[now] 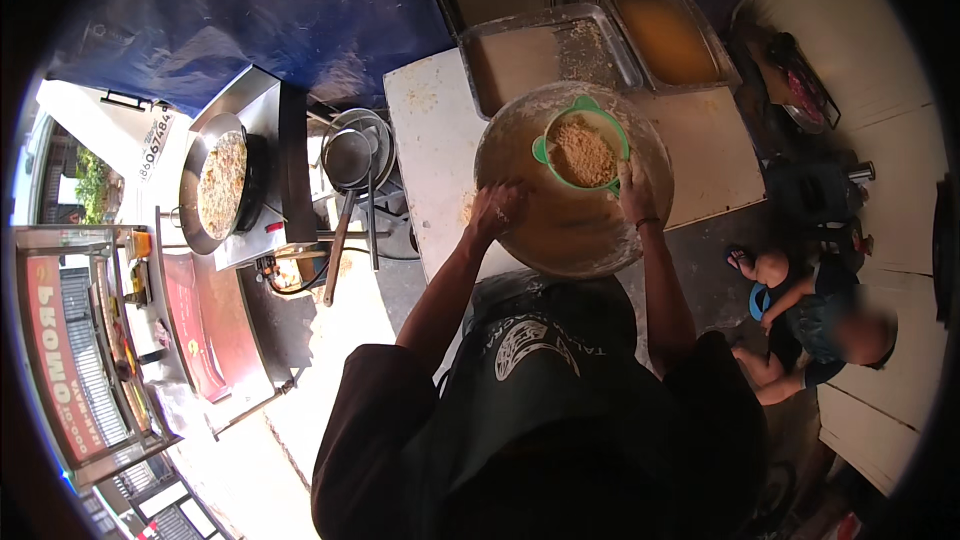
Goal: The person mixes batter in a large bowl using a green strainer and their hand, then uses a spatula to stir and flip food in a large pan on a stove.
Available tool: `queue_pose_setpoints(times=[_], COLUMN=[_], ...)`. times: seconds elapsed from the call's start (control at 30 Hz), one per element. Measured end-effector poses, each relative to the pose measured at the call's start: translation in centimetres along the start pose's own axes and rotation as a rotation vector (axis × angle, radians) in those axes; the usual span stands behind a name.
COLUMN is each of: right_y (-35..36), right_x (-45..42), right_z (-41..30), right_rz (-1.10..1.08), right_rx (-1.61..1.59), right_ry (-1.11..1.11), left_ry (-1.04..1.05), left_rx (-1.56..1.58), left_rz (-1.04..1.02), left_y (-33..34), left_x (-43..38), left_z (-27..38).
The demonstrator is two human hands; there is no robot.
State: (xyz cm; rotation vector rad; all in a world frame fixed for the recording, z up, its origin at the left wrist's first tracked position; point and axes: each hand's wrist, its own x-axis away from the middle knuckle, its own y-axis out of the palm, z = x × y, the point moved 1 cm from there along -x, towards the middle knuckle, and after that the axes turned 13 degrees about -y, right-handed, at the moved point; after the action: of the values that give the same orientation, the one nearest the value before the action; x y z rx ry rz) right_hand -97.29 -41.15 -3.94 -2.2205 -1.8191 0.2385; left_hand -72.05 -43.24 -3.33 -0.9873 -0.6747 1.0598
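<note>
A wide metal basin (517,135) dusted with flour stands on the white tabletop before me. Over its far right part is a green-rimmed sieve (624,131) with pale crumbly bits (583,154) in it. My right hand (636,191) grips the sieve's near right rim. At the basin's left side, my left hand (501,206) has its fingers bent over the inside edge; whether it holds anything cannot be told.
Behind the basin sit a metal tray (517,56) and a container of orange-brown liquid (667,37). Left are strainers (349,157) and a large wok (196,187) of bubbling food on a stove. A person (817,315) sits low at right.
</note>
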Motion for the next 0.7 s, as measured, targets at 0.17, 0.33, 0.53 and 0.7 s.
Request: queue_pose_setpoints(times=[0.17, 0.33, 0.53, 0.7], right_y=[-0.9, -0.5, -0.9, -0.8], right_x=[0.1, -0.7, -0.8, -0.2], right_z=[-2.8, 0.8, 0.2, -2.0], right_rz=[-0.024, 0.053, 0.103, 0.144], right_rx=[0.165, 0.243, 0.434, 0.357], right_ry=[0.051, -0.086, -0.170, -0.093], left_ry=[-0.003, -0.026, -0.018, -0.038], left_rx=[0.007, 0.023, 0.059, 0.048], left_rz=[-0.026, -0.028, -0.023, -0.088], left_y=[-0.6, -0.3, 0.2, 0.0], left_x=[-0.3, -0.2, -0.8, -0.6], left_z=[1.5, 1.0, 0.9, 0.8])
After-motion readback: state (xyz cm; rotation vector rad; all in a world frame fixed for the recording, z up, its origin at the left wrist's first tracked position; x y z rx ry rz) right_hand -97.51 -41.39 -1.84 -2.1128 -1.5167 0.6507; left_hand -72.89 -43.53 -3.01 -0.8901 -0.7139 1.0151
